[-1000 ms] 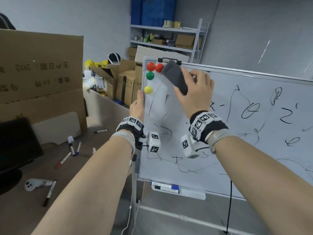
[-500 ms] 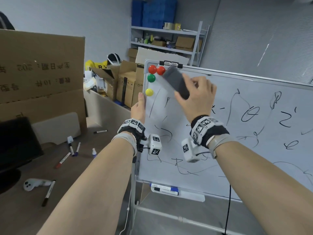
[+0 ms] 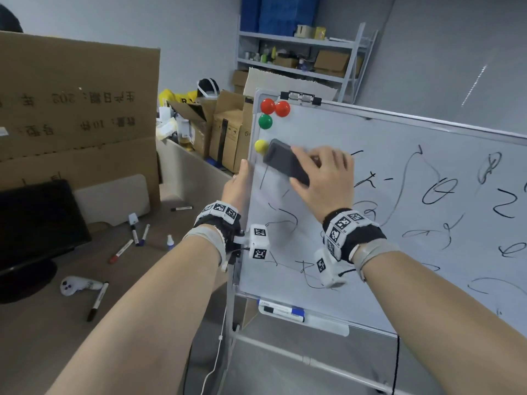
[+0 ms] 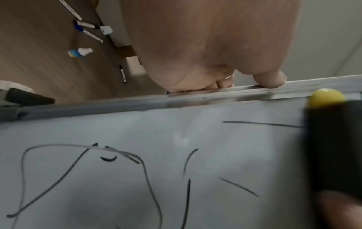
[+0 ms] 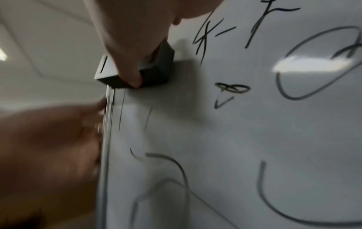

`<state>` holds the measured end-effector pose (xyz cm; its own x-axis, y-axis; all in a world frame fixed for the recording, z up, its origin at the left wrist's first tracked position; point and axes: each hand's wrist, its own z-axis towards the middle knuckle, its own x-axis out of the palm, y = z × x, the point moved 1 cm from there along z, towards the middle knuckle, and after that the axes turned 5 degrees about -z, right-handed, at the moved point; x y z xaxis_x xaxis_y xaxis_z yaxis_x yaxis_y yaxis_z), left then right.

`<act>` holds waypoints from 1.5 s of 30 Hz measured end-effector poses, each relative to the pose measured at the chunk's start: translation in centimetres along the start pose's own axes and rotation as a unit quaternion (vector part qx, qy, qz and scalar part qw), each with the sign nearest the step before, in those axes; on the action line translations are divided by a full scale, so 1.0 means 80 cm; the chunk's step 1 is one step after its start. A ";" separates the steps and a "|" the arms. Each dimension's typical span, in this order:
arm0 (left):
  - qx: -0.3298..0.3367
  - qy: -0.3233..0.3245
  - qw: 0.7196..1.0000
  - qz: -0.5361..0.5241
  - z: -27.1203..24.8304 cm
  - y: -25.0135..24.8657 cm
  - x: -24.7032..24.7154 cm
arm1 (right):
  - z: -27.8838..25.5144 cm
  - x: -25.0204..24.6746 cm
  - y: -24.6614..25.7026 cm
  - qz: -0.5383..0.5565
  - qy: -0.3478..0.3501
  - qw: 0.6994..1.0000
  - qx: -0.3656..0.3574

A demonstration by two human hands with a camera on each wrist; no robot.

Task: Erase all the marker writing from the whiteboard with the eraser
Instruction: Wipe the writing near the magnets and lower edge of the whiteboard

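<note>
A white whiteboard (image 3: 385, 166) on a stand carries black marker scribbles over most of its face. My right hand (image 3: 322, 178) grips a dark grey eraser (image 3: 285, 165) and presses it flat on the board's upper left, just beside a yellow magnet (image 3: 260, 145). The eraser (image 5: 154, 69) lies under my thumb in the right wrist view, by the board's left frame. My left hand (image 3: 238, 186) holds the left edge of the board; its fingers (image 4: 272, 80) curl over the metal frame (image 4: 195, 96). Short black strokes (image 4: 188, 162) remain below the eraser (image 4: 333, 147).
Red magnets (image 3: 275, 107) and a green magnet (image 3: 265, 121) sit at the board's top left corner. A marker (image 3: 282, 310) lies in the board's tray. To the left is a desk (image 3: 71, 323) with several markers, a white controller (image 3: 77, 285), a monitor (image 3: 37, 232) and cardboard boxes (image 3: 71, 109).
My right hand has slid the eraser down the board from beside the red magnets to beside the yellow magnet. The left hand has stayed on the board's edge.
</note>
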<state>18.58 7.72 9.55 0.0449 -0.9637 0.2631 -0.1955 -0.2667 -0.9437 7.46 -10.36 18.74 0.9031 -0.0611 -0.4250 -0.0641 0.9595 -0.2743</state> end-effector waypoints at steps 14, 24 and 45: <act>-0.025 0.058 0.990 -0.127 -0.093 -0.034 0.000 | -0.012 0.006 0.016 0.046 0.006 0.996 0.072; -0.023 0.058 0.989 -0.131 -0.083 -0.028 -0.002 | -0.039 0.023 0.032 0.044 0.039 0.998 0.026; -0.033 0.034 0.988 -0.147 -0.025 -0.009 0.014 | -0.023 0.013 0.020 0.012 0.069 0.998 -0.007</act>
<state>16.78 6.82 10.96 0.0441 -0.8415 0.5384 -0.2476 -0.5313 -0.8102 7.53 -9.37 16.22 0.8341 -0.0758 -0.5465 -0.0926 0.9573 -0.2740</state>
